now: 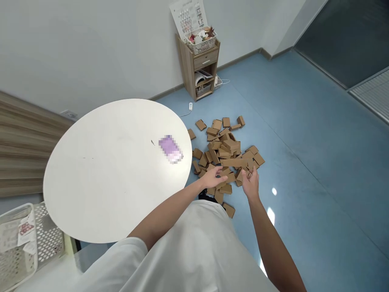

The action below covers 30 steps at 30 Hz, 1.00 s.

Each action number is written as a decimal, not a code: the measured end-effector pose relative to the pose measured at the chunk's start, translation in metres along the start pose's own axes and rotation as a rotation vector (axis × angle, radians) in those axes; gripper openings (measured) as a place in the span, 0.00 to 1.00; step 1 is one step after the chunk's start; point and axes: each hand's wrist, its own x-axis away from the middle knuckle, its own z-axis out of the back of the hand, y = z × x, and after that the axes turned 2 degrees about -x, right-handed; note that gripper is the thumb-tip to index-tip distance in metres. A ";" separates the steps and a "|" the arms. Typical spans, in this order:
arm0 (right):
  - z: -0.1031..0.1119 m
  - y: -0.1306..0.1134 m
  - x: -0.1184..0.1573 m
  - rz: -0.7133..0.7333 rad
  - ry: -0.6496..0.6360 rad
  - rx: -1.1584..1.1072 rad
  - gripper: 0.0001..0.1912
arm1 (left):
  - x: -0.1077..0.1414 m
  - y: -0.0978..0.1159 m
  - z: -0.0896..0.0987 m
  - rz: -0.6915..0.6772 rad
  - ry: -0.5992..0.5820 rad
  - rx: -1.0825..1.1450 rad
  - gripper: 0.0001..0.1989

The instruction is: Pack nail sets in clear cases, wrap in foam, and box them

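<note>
A long, partly folded cardboard box (pixel 235 162) is held over a heap of small brown cardboard boxes (pixel 225 150) on the floor. My right hand (pixel 251 185) has its fingers closed on the right end of it, where flaps stick out. My left hand (pixel 213 177) is by the piece's left end, thumb and fingers spread apart. Whether its fingertips touch the cardboard is hard to make out. Below both hands lie more of the small boxes, some partly covered by my hands.
To the left stands a round white table (pixel 121 174) with a blurred purple object (pixel 170 149) near its right edge. A wooden cabinet (pixel 197 69) against the wall carries a white basket (pixel 201 42). Another perforated basket (pixel 33 239) sits at the lower left. Blue floor (pixel 304 182) extends to the right.
</note>
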 end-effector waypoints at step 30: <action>-0.202 -0.146 0.176 0.584 -1.041 0.083 0.22 | 0.334 -0.166 0.072 0.199 1.085 0.439 0.23</action>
